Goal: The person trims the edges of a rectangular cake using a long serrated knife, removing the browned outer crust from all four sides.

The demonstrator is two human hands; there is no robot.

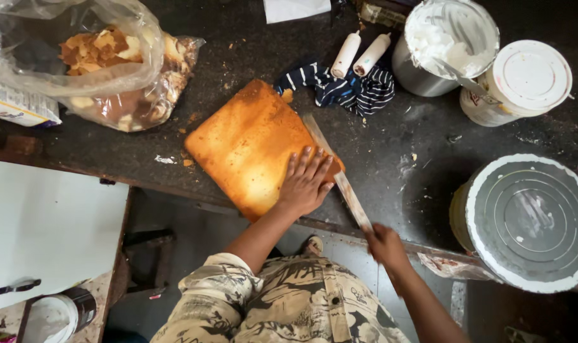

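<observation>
1. The right hand [385,244] is gripping the handle of a long knife [336,171], fingers curled shut around it; the hand is blurred, so the grip's detail cannot be told

2. The left hand [305,183] is lying flat on the near right corner of the cake [254,146], fingers spread wide and holding nothing, only pressing down

3. The cake, a square golden-brown slab, is sitting turned cornerwise on the dark counter [422,146], its near corner jutting over the counter's edge; the blade is running along its right side

4. Judged from this: the cut is going best with the blade kept level and drawn in long strokes, the flat palm steadying the slab lightly rather than squashing it, fingertips staying above the blade line

5. At the right a round turntable [530,222] is standing near the edge, its top smeared with bits of white cream

6. Beyond the cake a striped cloth [346,89] is lying crumpled, with two white tubes [359,54] touching its far side

7. At the far right a steel pot [444,47] is holding white cream with a spatula leaning in it; just beside it a white tub [524,79] is standing with its lid on

8. At the far left a clear bag [98,57] is holding brown and pale cake scraps
</observation>
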